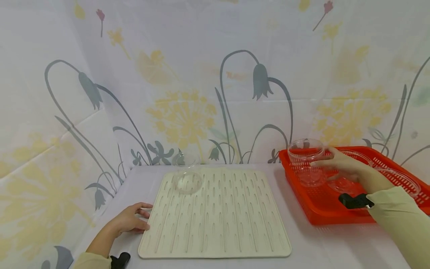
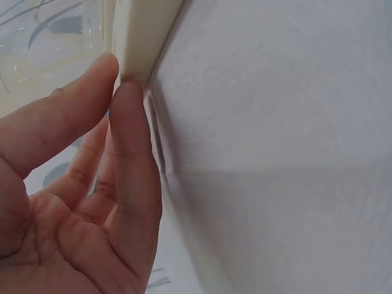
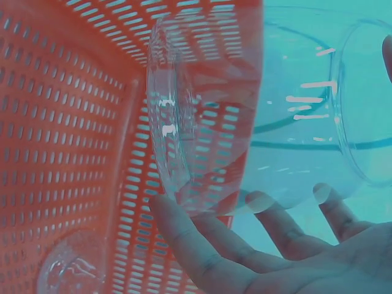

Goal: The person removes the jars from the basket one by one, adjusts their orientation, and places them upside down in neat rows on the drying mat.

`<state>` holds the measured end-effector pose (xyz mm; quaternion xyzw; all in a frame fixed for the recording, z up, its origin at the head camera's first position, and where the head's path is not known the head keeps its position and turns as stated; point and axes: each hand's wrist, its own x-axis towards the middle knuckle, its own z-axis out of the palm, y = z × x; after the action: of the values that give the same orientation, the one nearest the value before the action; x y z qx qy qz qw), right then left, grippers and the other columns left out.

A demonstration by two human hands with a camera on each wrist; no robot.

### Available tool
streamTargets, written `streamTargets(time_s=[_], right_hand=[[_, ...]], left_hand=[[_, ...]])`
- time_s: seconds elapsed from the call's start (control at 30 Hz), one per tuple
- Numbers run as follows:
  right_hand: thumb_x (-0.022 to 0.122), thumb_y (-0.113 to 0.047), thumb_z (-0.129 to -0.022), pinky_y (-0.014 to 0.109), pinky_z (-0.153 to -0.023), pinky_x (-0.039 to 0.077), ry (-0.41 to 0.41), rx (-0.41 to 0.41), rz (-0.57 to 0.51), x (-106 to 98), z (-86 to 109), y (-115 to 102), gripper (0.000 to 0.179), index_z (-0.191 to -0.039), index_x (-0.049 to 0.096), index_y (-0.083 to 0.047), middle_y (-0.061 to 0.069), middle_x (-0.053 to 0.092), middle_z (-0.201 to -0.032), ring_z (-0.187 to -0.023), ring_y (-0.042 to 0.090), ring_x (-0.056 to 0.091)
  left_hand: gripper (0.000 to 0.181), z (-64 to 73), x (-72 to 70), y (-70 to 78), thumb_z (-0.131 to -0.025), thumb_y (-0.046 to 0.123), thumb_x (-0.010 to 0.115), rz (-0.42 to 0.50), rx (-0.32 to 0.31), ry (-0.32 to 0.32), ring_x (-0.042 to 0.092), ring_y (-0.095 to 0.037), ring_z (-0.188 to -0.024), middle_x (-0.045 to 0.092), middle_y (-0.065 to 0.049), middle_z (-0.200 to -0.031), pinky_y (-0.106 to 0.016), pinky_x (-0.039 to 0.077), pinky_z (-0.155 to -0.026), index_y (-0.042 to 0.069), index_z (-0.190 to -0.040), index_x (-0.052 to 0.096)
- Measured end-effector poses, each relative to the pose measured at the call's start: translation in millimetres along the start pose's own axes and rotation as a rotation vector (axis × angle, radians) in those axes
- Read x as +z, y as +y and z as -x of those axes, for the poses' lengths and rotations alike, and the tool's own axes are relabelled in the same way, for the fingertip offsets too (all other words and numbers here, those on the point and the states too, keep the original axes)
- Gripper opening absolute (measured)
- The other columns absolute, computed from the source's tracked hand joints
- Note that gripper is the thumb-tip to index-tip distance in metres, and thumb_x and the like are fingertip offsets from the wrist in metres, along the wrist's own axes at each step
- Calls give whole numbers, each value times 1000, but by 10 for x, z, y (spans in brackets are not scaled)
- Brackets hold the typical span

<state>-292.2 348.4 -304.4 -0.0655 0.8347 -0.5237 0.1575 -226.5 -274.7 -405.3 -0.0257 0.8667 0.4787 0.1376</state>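
Observation:
At the basket's left side my right hand (image 1: 342,168) holds a clear, straight-sided glass container (image 1: 306,160). The right wrist view shows its fingers (image 3: 184,233) along the container's (image 3: 294,110) side, with the thumb tip at the opposite side. The container overlaps the rim of the red basket (image 1: 302,203) in the head view. My left hand (image 1: 129,220) rests at the left edge of a cream ribbed mat (image 1: 215,224), its thumb and fingertips right at the edge (image 2: 138,43). Another clear container (image 1: 187,183) stands on the mat's far left part.
Several clear round pieces lie in the slotted basket, among them a small clear piece (image 1: 340,184) under the right hand and a wide clear rim (image 1: 399,179) at the right. A flower-printed cloth (image 1: 208,74) hangs behind the white table surface (image 1: 322,250).

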Motion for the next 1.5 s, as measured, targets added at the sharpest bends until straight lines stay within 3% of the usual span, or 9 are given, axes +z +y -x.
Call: streamTargets(time_s=[0.3,0.5,0.73,1.03,1.5], right_hand=[[59,-27,-92,56,-80,48,24,-18,23,31,65,-115,86,-144,-6,-5,35,11,-140,-115,50,37],[61,-27,-90,57,-80,47,47,-34,49,57,89,-192,88,-145,-5,-6,34,5,-141,-117,52,33],[62,-25,-89,58,-80,46,61,-50,58,69,119,-248,87,-144,-3,-6,34,6,-141,-119,52,28],[62,-25,-89,57,-81,47,80,-75,102,82,149,-322,86,-145,-1,-7,34,8,-139,-117,50,32],[67,-25,-86,50,-82,49,132,-119,189,190,185,-485,88,-146,5,-5,32,18,-137,-105,40,49]], left_hand=[[62,8,-13,100,-73,-6,72,25,87,29,58,-20,-79,53,-16,-102,-34,53,-68,-9,-128,45],[61,33,18,228,-78,0,72,88,162,34,61,-24,-89,52,-20,-109,-36,53,-74,-8,-131,42],[61,35,78,374,-80,6,72,97,235,34,58,-28,-98,52,-20,-112,-36,52,-78,-7,-132,42],[61,59,196,549,-80,7,73,129,274,35,57,-27,-97,52,-20,-113,-39,50,-80,-4,-132,43],[59,13,372,680,-80,8,73,158,320,-8,57,-26,-98,52,-20,-112,-38,50,-80,-3,-131,45]])
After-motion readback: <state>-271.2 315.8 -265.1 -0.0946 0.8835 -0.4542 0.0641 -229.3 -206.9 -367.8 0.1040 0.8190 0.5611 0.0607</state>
